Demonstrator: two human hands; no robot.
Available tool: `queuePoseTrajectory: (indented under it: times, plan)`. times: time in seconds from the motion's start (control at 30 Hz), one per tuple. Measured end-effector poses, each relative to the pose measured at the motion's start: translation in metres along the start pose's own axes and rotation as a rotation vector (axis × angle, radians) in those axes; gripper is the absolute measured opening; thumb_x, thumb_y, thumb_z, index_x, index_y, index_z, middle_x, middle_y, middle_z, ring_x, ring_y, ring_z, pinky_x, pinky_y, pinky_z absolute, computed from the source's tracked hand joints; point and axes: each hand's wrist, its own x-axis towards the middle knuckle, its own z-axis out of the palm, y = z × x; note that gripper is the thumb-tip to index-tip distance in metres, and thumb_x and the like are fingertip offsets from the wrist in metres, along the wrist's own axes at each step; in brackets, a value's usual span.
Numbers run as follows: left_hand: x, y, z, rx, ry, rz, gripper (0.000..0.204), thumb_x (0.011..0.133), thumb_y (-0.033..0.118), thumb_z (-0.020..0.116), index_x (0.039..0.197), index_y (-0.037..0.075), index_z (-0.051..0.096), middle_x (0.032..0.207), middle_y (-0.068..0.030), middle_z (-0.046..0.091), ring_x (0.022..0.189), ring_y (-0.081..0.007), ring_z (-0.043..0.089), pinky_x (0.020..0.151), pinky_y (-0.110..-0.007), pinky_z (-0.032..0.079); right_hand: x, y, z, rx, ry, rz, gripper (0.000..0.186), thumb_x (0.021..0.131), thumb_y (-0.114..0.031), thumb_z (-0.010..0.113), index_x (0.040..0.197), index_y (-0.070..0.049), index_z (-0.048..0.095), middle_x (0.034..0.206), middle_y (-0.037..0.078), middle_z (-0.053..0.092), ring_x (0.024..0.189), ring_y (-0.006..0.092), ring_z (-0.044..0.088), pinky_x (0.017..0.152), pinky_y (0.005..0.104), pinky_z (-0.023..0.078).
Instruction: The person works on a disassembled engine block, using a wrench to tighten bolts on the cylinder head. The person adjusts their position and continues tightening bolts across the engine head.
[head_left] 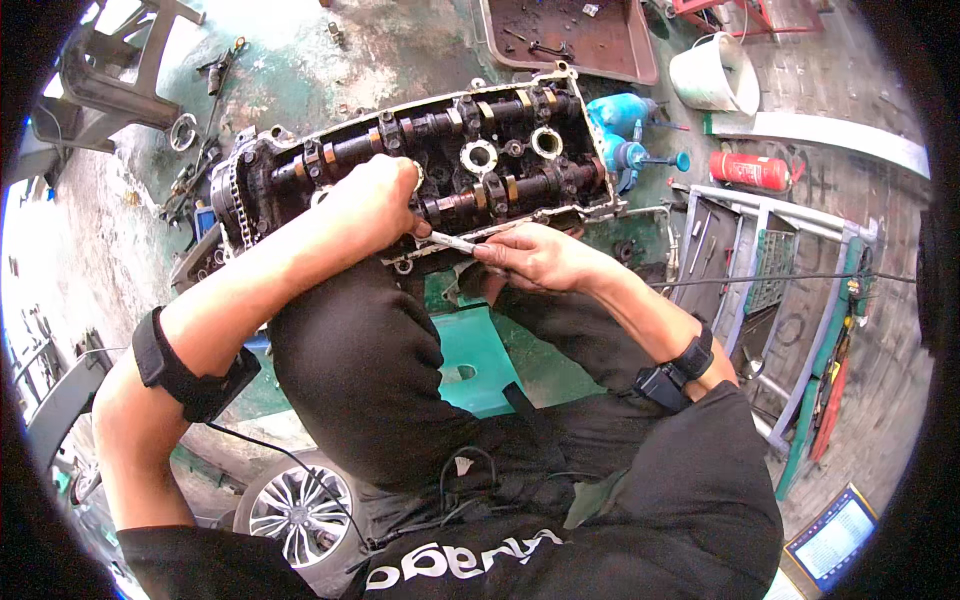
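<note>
An engine cylinder head (520,185) with two camshafts, a timing chain and several pale rings lies across my raised knee. My left hand (385,200) is closed over its middle, the fingertips down at the near edge by one end of a slim silver tool (450,241); what they grip is mostly hidden. My right hand (530,255), to the right along that near edge, has its fingers wrapped round the other end of this tool.
A brown tray (640,40), white bucket (715,70) and red extinguisher (745,172) lie beyond. At right are a blue pump container (615,125) and metal rack (845,235); at left, a grey stool (120,75), scattered tools and, lower down, a wheel (250,520).
</note>
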Motion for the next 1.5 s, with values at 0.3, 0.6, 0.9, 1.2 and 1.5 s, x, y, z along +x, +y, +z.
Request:
queuePoseTrajectory:
  times: [0.3,0.6,0.9,1.2,1.5]
  plan:
    - [0.002,-0.003,0.002,0.03,-0.02,0.055,0.035,0.065,0.023,0.082,0.078,-0.004,0.064,0.077,-0.0241,0.065,0.076,-0.0375,0.066,0.067,-0.044,0.051,0.001,0.01,0.001,0.1,0.004,0.036,0.026,0.099,-0.029,0.051,0.093,-0.005,0.06,0.064,0.0,0.055,0.043,0.0049,0.037,0.037,0.0221,0.027]
    - [-0.036,-0.009,-0.005,-0.17,0.066,-0.041,0.049,0.074,0.048,0.075,0.091,0.003,0.07,0.089,-0.0196,0.067,0.084,-0.0343,0.066,0.074,-0.043,0.051,-0.008,-0.007,0.007,-0.98,0.332,-0.328,0.024,0.093,-0.027,0.055,0.098,-0.006,0.065,0.071,0.018,0.062,0.059,0.0325,0.06,0.057,0.0399,0.046]
    - [-0.13,-0.069,0.025,0.282,1.127,-0.166,0.041,0.087,0.035,0.061,0.114,0.004,0.059,0.117,-0.0172,0.055,0.115,-0.0341,0.047,0.098,-0.045,0.036,-0.008,0.052,0.078,-0.862,0.899,-0.446,0.022,0.09,-0.018,0.056,0.102,-0.001,0.063,0.078,0.021,0.064,0.07,0.0397,0.062,0.062,0.0472,0.049]
    - [-0.11,-0.106,0.097,-0.069,1.157,-0.326,0.057,0.079,0.034,0.068,0.122,0.0,0.051,0.121,-0.0309,0.05,0.117,-0.0449,0.046,0.1,-0.051,0.037,-0.043,0.073,0.11,-0.052,0.821,-0.537,0.034,0.09,-0.008,0.057,0.124,-0.001,0.056,0.085,0.008,0.067,0.064,0.0118,0.061,0.056,0.0284,0.05]
    - [-0.132,-0.085,0.083,-0.322,1.034,-0.345,0.068,0.079,0.041,0.071,0.131,0.006,0.045,0.137,-0.0297,0.033,0.126,-0.044,0.036,0.107,-0.049,0.032,-0.009,0.053,0.119,0.213,0.775,-0.6,0.019,0.098,-0.017,0.05,0.104,-0.002,0.059,0.07,-0.001,0.056,0.062,0.0068,0.048,0.056,0.0244,0.039]
